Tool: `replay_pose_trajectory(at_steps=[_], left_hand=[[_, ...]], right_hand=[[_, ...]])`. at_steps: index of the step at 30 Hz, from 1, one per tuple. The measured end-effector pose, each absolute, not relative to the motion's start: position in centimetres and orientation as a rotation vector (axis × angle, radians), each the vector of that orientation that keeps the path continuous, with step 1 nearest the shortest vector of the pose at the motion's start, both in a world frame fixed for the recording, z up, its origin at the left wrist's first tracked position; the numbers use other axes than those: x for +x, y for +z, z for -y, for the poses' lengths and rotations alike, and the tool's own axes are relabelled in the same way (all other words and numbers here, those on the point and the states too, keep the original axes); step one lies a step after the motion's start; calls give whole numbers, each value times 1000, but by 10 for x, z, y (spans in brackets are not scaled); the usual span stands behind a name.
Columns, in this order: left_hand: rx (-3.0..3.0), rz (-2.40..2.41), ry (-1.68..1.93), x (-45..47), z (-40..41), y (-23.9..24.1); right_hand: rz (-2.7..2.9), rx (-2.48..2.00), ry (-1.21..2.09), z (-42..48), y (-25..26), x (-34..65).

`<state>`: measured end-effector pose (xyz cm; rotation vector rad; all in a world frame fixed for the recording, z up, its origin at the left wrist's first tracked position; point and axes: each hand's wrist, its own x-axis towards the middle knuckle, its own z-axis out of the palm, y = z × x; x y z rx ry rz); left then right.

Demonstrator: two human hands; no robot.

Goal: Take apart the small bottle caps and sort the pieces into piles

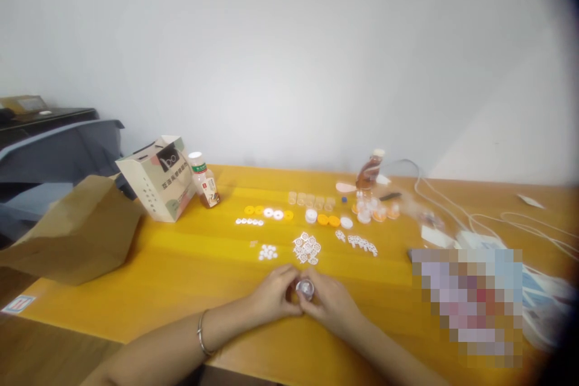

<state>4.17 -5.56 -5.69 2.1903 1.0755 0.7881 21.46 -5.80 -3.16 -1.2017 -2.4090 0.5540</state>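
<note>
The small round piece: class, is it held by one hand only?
No, the left hand and the right hand both hold the small round piece between them.

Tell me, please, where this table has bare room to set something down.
Bare table lies between the brown paper bag and the left hand, which shares a small round piece with the right hand. Another patch: behind the yellow rings, beside the bottle. Crowded: the white pieces midway, cables right.
</note>
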Motion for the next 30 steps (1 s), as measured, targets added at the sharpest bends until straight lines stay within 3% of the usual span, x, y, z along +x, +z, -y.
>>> replay_pose_trajectory(at_steps=[5, 16, 23, 30], left_hand=[[2157, -1059, 813, 39, 55, -56], [2188, -1075, 782, 39, 54, -54], [2173, -1045, 771, 35, 55, -50], [2192, -870, 851, 34, 60, -29]], right_hand=[[2372, -1150, 380, 58, -28, 218], [2403, -1075, 496, 58, -23, 216], [2233, -1095, 809, 51, -41, 221], [2191, -1061, 712, 48, -59, 223]])
